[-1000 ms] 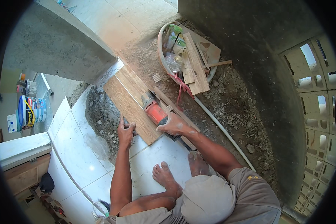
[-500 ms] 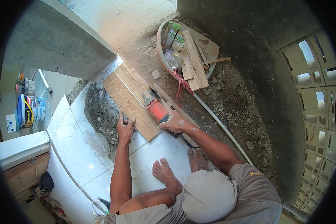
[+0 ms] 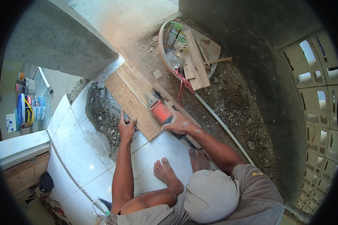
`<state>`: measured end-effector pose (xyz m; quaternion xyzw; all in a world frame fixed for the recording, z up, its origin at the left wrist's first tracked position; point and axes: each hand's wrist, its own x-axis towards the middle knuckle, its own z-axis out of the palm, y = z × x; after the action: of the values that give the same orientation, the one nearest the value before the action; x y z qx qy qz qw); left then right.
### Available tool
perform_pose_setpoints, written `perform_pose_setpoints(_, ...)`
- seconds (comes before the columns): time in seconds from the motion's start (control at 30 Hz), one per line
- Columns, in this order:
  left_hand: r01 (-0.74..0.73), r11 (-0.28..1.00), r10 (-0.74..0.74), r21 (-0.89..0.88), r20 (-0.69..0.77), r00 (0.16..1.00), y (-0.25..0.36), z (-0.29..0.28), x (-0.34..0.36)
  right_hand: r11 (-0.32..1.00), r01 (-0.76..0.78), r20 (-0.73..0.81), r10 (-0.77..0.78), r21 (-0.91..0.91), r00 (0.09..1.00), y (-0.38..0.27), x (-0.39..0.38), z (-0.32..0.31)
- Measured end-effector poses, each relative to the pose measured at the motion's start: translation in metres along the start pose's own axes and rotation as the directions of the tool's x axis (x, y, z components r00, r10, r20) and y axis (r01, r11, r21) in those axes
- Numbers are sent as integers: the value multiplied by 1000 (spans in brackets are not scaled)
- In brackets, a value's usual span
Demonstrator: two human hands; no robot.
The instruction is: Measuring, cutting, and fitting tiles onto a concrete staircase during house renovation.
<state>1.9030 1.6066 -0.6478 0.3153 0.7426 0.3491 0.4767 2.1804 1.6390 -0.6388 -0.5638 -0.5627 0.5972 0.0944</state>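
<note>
My right hand [image 3: 178,122] is wrapped round the rear of a red angle grinder [image 3: 160,110], its head on a wood-look plank [image 3: 133,107] crossed by a pale straight line. My left hand [image 3: 127,127] grips the plank's lower-left edge, thumb and fingers on it. Narrower wood strips [image 3: 172,99] lie along the plank's right side, and a black cord [image 3: 191,144] trails from the tool's back. The grinder's cutting edge is too small to make out. My bare feet [image 3: 167,174] rest just below on white tiles [image 3: 79,157].
Rubble [image 3: 101,123] borders the plank's left. A tub [image 3: 162,48] of offcuts and bags, with pink ribbon, sits beyond; a white pipe [image 3: 225,127] runs from it. Concrete walls [image 3: 60,41] stand left and right, with breeze blocks [image 3: 317,135]. A bucket [image 3: 32,110] and wooden cabinet [image 3: 26,170] are left.
The plank's near corner has shifted slightly away from me, toward the top. The grinder and my right hand have edged a little to the right. Both hands keep their grips.
</note>
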Motion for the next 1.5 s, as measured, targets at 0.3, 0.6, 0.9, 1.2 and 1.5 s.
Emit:
perform_pose_setpoints(0.3, -35, 999, 35, 10, -7, 999, -6, 2, 3, 995, -87, 16, 88, -40, 996, -4, -13, -6)
perform_pose_setpoints(0.6, -69, 991, 78, 115, -70, 994, -11, 6, 8, 997, -77, 10, 77, -7, 997, 4, -14, -1)
perform_pose_setpoints(0.9, -65, 993, 71, 99, -60, 996, -6, 8, 7, 998, -66, -15, 66, 5, 998, 0, -28, -4)
perform_pose_setpoints(1.2, -59, 996, 61, 68, -31, 998, -3, 8, 6, 995, -97, 31, 96, 12, 995, 5, -31, -4)
perform_pose_setpoints(1.5, -54, 994, 59, 98, -47, 997, -6, 8, 9, 994, -113, 30, 113, -3, 993, 4, -40, -8)
